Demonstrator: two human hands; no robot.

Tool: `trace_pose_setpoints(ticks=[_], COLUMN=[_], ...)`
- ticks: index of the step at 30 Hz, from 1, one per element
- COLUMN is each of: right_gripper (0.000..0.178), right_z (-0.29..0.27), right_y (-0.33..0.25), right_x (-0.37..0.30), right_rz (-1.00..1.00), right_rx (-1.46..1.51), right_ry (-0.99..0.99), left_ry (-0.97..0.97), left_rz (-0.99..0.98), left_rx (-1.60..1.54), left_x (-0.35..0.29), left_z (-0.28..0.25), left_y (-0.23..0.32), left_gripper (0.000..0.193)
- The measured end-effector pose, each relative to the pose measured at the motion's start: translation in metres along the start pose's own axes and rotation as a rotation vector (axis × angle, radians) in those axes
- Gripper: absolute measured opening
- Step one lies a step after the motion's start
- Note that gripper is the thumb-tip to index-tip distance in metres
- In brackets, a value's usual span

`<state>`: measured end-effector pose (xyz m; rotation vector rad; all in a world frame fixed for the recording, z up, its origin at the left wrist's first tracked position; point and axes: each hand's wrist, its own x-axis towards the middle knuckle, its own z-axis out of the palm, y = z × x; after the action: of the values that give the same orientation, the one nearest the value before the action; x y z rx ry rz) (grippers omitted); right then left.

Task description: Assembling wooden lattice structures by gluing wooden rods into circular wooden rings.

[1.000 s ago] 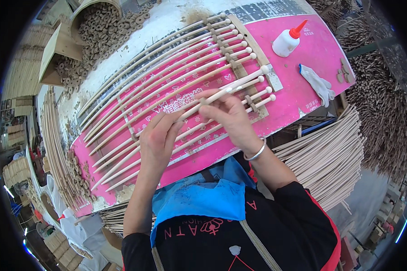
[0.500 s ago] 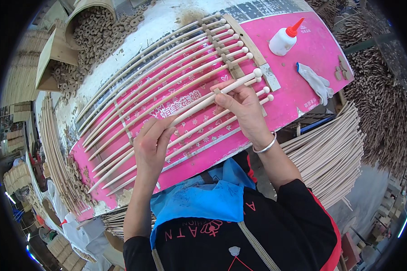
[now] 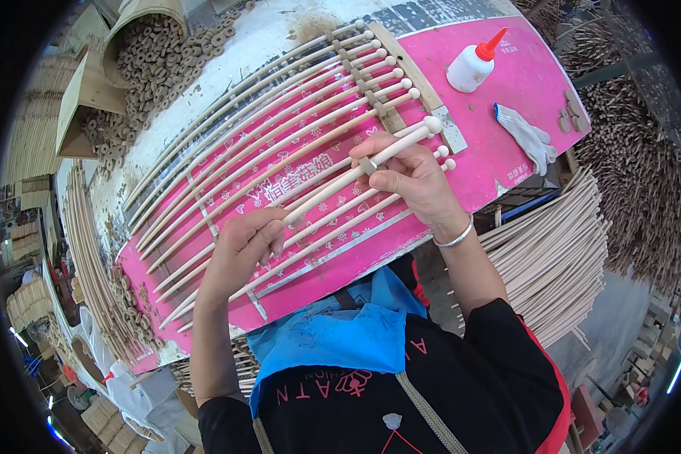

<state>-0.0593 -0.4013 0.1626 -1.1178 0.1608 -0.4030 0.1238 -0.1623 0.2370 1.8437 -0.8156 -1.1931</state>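
Note:
My left hand (image 3: 244, 244) pinches the shaft of a pale wooden stick (image 3: 314, 198) that has a ball at its upper right end. With my right hand (image 3: 415, 175) I grip a small brown wooden ring (image 3: 368, 164) around that stick, some way below the ball. The stick slants across the table over other sticks. To its left, several ball-ended sticks (image 3: 265, 136) lie side by side, tapering toward the lower left, with brown rings (image 3: 367, 87) near their balls. Two more ball-ended sticks lie on its near side, partly hidden by my hands.
Past the balls, a wooden bar (image 3: 412, 72) lies on the pink table cover (image 3: 439, 41). A white bottle with a red nozzle (image 3: 473, 64) and a white glove (image 3: 526, 136) are at the right. Loose rings (image 3: 155, 57) spill from containers far left; bundled sticks (image 3: 548, 250) are at the right.
Both hands have moved slightly; the left went down and left along the stick. The ring in my right hand now shows clearly around the shaft. The held stick's ball end shifted slightly.

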Motion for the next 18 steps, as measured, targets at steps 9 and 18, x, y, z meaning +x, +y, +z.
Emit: trace_pose_setpoints(ticks=[9,18], right_gripper=[0.032,0.043], right_z=[-0.001,0.006], right_y=[-0.001,-0.009], right_x=[0.002,-0.001], right_rz=[0.127,0.120], right_rx=[0.023,0.126], right_ry=[0.235,0.194], left_ry=[0.534,0.674], left_rz=[0.482,0.589], left_rx=[0.423,0.642], left_x=[0.010,0.016], left_z=[0.033,0.038], left_y=[-0.008,-0.011], left_gripper=[0.018,0.017])
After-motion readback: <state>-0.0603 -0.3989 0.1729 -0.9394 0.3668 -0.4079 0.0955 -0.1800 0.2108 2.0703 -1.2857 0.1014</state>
